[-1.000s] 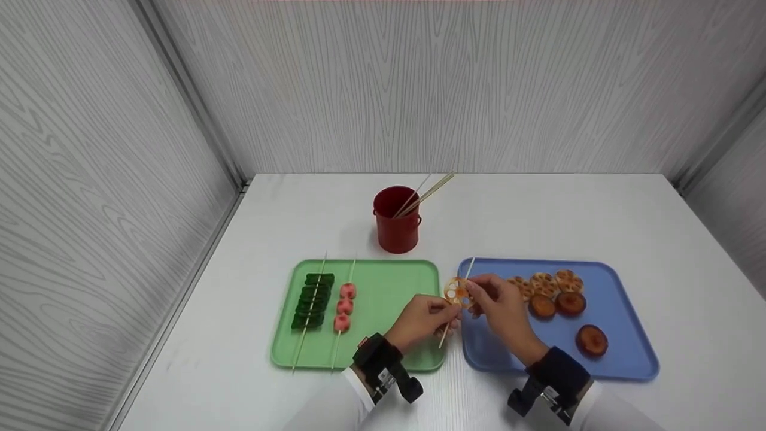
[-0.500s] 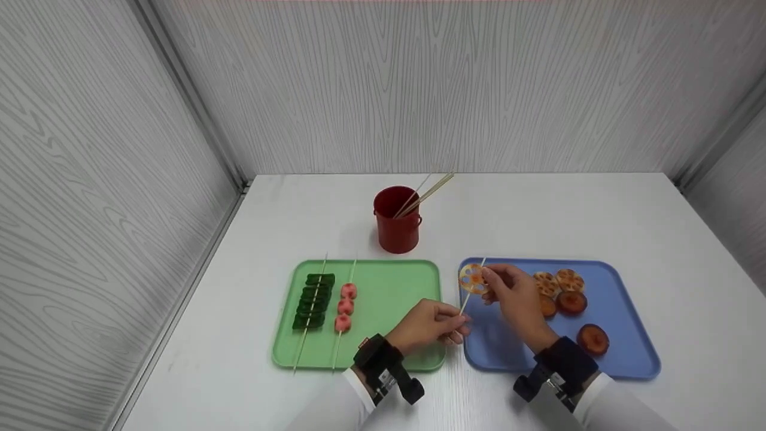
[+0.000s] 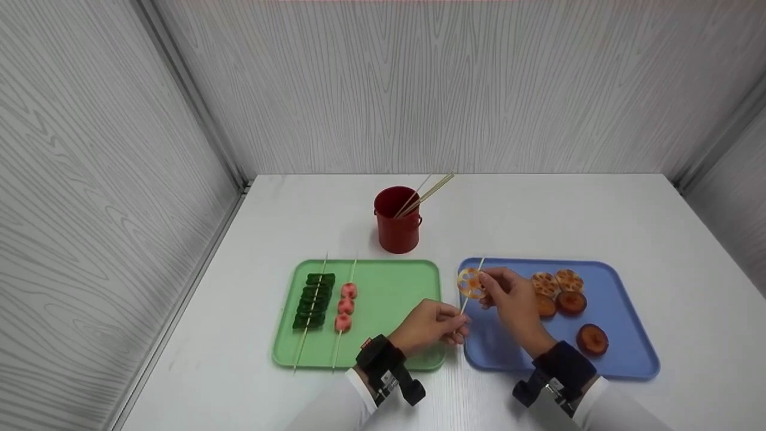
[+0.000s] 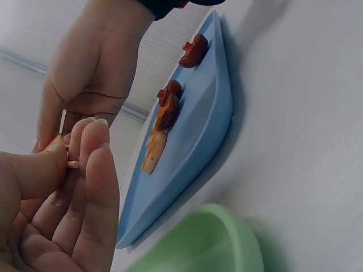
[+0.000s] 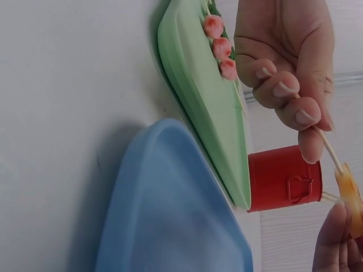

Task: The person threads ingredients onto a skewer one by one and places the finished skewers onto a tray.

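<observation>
My left hand [image 3: 428, 323] pinches the lower part of a thin wooden skewer [image 3: 465, 304] between thumb and fingers. A lotus root slice [image 3: 470, 284], pale with orange marks and round holes, sits on the skewer, whose tip shows beyond the slice. The right hand [image 3: 513, 302] pinches the slice's right edge, over the blue tray [image 3: 634, 335]. In the right wrist view, the skewer [image 5: 329, 148] runs from the left fingers to the lotus root slice [image 5: 347, 190]. The left wrist view shows the skewer's butt end [image 4: 72, 164] at the left fingertips.
Brown mushrooms [image 3: 592, 340] and more lotus root slices [image 3: 569, 281] lie on the blue tray. The green tray [image 3: 395, 281] carries a skewer of dark green pieces [image 3: 313, 301] and one of pink balls [image 3: 345, 306]. Behind stands a red bucket [image 3: 397, 233] with several skewers.
The left hand has slid down the skewer, away from the lotus root slice. Right hand, slice and skewer have shifted right; in the last half second the slice has dipped slightly.
</observation>
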`<action>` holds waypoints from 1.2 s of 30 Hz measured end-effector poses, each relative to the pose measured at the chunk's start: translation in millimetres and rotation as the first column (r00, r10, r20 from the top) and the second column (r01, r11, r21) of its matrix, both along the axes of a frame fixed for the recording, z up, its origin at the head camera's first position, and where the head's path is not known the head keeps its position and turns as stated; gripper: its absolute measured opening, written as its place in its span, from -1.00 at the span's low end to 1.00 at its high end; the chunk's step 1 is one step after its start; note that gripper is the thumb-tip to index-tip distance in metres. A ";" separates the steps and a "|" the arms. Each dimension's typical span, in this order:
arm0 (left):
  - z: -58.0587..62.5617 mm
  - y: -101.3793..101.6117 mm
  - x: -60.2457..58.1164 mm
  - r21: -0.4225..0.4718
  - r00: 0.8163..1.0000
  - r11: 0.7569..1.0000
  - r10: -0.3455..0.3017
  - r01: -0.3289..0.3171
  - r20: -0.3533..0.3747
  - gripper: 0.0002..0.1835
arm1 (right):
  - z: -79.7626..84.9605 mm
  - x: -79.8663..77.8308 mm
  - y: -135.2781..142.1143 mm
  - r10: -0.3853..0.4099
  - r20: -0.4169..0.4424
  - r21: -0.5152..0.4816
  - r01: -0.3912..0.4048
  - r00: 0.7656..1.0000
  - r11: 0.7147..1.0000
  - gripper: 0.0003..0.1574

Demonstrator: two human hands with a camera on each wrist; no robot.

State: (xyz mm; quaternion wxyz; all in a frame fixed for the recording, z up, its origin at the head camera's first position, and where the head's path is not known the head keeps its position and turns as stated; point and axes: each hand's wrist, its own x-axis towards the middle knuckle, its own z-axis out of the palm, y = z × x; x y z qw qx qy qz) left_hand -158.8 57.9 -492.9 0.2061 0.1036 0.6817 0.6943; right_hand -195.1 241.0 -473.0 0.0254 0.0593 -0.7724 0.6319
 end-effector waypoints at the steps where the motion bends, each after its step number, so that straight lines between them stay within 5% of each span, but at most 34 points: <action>1: -0.4 -0.3 0.2 0.001 1.000 1.000 0.004 -0.004 0.002 -0.75 | -0.1 0.5 -0.4 0.005 -0.002 -0.001 -0.005 1.000 1.000 -0.76; 13: -3.7 -2.7 1.0 0.010 1.000 1.000 0.007 -0.007 -0.007 -0.77 | -2.5 -1.3 -1.1 0.033 -0.014 0.006 -0.033 0.999 0.999 -0.75; 19: -3.4 -3.0 -0.1 -0.002 1.000 1.000 0.020 -0.021 -0.022 -0.78 | -0.6 -6.6 3.6 0.001 0.053 0.017 -0.002 0.999 1.000 -0.57; 23: -3.2 -3.0 -0.6 0.015 0.999 1.000 0.024 -0.024 -0.024 -0.79 | 0.5 -12.0 12.9 -0.031 0.012 0.164 0.029 0.999 0.986 -0.50; 25: -3.3 -3.3 -0.2 0.022 1.000 0.999 0.027 -0.026 -0.014 -0.79 | 0.6 -15.6 19.8 -0.042 -0.060 0.302 0.058 0.997 0.952 -0.53; 29: -3.7 -4.1 1.0 0.020 1.000 0.999 0.028 -0.028 0.005 -0.80 | -0.8 -22.8 35.1 -0.021 -0.191 0.543 0.123 0.981 0.831 -0.56; 36: -4.0 -5.5 3.4 -0.009 0.999 1.000 0.030 -0.030 0.014 -0.83 | -2.7 -30.6 54.4 0.131 -0.356 0.762 0.207 0.925 0.613 -0.49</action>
